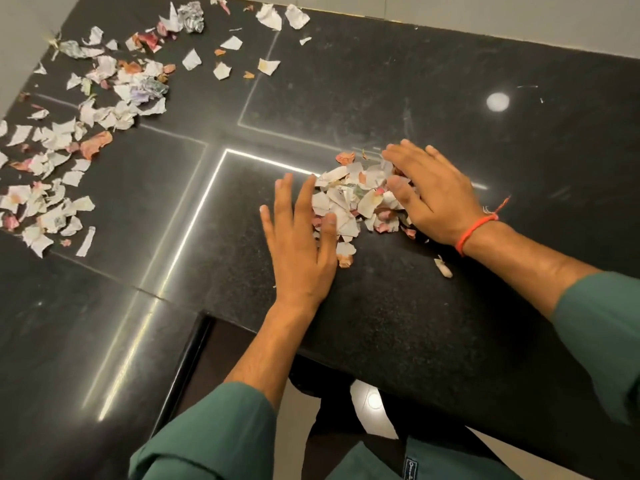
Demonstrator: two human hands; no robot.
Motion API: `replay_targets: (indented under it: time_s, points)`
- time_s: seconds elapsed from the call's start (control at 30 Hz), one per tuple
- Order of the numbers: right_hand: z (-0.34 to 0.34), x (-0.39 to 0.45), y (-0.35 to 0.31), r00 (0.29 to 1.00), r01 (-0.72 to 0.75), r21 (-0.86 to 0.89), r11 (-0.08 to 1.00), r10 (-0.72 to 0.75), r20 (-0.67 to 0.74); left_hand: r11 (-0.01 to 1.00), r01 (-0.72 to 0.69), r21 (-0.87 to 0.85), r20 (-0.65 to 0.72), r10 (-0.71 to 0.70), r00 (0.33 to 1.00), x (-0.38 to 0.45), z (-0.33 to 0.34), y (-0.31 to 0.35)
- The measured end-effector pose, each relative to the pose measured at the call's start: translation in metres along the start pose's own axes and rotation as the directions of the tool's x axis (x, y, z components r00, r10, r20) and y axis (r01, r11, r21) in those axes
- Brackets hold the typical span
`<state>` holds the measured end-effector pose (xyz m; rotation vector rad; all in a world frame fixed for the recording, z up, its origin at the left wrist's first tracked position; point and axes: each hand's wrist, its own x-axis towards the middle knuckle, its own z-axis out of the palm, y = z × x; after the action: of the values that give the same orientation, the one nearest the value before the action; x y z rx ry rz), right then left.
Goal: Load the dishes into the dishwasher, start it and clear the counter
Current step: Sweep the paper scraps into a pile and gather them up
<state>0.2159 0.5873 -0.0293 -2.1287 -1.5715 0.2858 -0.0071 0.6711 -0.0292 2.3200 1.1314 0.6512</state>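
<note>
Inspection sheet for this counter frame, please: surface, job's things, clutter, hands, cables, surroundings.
Surface: black stone counter, glossy, with light reflections and faint smears.
Job's things: gathered scrap pile of torn paper and petal-like bits, between the hands near the front edge. No dishes or dishwasher seen.
Clutter: scattered scraps across the far left, crumpled paper wads among them; one stray scrap beside the right wrist.
Hands: left hand flat, fingers straight, against the pile; right hand flat over its right side, red thread bracelet on the wrist.
Cables: nothing seen.
Surroundings: pale wall behind; floor below.
</note>
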Motion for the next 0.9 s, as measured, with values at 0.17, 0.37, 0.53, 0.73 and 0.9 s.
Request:
replay_targets:
  time_s: [0.17, 0.37, 0.53, 0.73, 0.9]
  points:
    - [0.0, 0.004, -0.002, 0.993, -0.097, 0.095, 0.991, 0.104, -0.064, 0.964, 0.252, 0.084, -0.087, -0.245, 0.966, 0.02, -0.013, -0.026]
    - [0.002, 0.006, 0.0, 0.995, -0.089, 0.019, 0.996, 0.089, -0.04, 0.968, 0.091, 0.234, 0.114, -0.12, 0.986, 0.032, 0.013, 0.001]
    - [0.004, 0.005, 0.0, 0.996, -0.077, 0.014, 0.997, 0.078, -0.041, 0.978, -0.113, 0.174, 0.246, 0.068, 0.967, 0.039, 0.03, 0.022]
    - [0.005, 0.005, 0.001, 0.996, -0.083, 0.003, 0.997, 0.083, -0.028, 0.998, -0.069, -0.015, 0.187, 0.07, 0.98, 0.069, 0.038, 0.026]
    - [0.004, 0.004, -0.002, 0.996, -0.077, -0.007, 0.997, 0.076, -0.035, 0.994, -0.098, 0.045, 0.348, 0.076, 0.934, 0.103, 0.047, 0.029]
